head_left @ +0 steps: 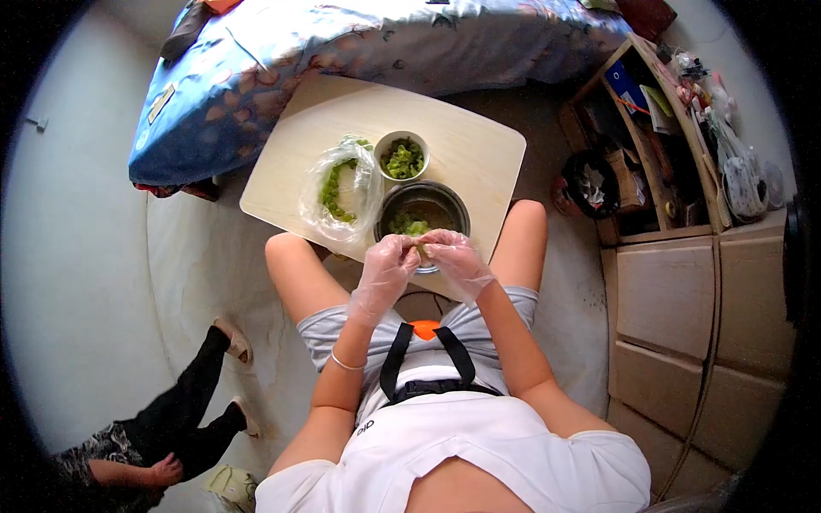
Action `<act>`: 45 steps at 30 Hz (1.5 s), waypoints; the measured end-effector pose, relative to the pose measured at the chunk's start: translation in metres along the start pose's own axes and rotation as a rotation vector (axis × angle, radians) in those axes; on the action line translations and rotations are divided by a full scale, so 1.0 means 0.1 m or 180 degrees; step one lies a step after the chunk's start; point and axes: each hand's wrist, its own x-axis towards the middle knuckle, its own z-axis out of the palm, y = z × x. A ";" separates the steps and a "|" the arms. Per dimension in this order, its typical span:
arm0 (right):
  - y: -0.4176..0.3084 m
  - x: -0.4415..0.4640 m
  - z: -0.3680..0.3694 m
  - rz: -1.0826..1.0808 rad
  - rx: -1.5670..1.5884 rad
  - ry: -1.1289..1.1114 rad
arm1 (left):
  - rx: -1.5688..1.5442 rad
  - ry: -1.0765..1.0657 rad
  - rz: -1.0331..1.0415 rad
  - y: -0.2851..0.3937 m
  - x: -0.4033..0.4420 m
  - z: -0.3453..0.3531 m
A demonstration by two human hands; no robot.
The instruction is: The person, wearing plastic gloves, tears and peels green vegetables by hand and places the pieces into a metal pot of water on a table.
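Left hand (389,262), right hand (451,258): meeting over pot (453,208)
Grip: both pinched, contents unclear
Worktop (481,145): greens (332,191) in bag (366,186), bowl (378,161)

Supporting surface: one table (483,167), pale top, rounded corners, thin light edging. Three containers rest directly on it, all grouped towards the side nearest the wearer.

Item one: a clear plastic bag (366,195), crumpled, on the left of the group, with green pieces (330,192) showing inside.

Item two: a white round bowl (409,135), upright, farthest from the wearer, filled with similar green pieces.

Item three: a dark round metal pot (458,210), upright, nearest the wearer, just beside the bowl. Bag and pot lie very close together; contact between them could not be confirmed from this angle.
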 end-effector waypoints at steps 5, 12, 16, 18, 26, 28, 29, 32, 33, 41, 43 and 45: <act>0.05 0.02 0.10 -0.0221 -0.0159 0.0238 | -0.0395 0.0127 -0.0215 -0.30 -0.03 0.08; -0.20 -0.12 0.41 -0.1891 -0.3871 0.0569 | 0.0308 0.0300 -0.0006 -0.18 0.00 0.04; -0.24 -0.14 0.47 -0.2180 -0.4673 0.0622 | 0.0271 0.0222 -0.0037 -0.14 0.01 0.03; -0.22 -0.13 0.47 -0.2107 -0.4738 0.0626 | 0.0334 0.0126 0.0063 -0.13 0.02 0.03; -0.15 -0.04 0.26 -0.1320 -0.3653 0.0519 | -0.0329 -0.0077 -0.0150 -0.26 -0.03 0.06; -0.10 0.02 0.20 -0.0603 -0.2461 0.0506 | -0.0541 -0.0169 -0.0207 -0.30 -0.02 0.06; -0.09 0.02 0.15 -0.0603 -0.2461 0.0510 | -0.0727 -0.0194 -0.0377 -0.35 -0.03 0.08; -0.16 0.00 0.15 0.0087 -0.1455 0.0453 | -0.0959 -0.0260 -0.0598 -0.29 -0.01 0.07; -0.17 0.00 0.15 0.0139 -0.1263 0.0422 | -0.0999 -0.0289 -0.0634 -0.25 0.00 0.05; 0.01 0.04 -0.01 0.0301 -0.0237 0.0400 | -0.1407 -0.0396 -0.0916 -0.30 0.00 0.06; 0.04 0.06 -0.03 0.0178 -0.0305 0.0319 | -0.1629 -0.0450 -0.1146 -0.28 0.00 0.05; 0.06 0.06 -0.03 0.0186 -0.0134 0.0368 | -0.1783 -0.0326 -0.1170 -0.30 0.00 0.06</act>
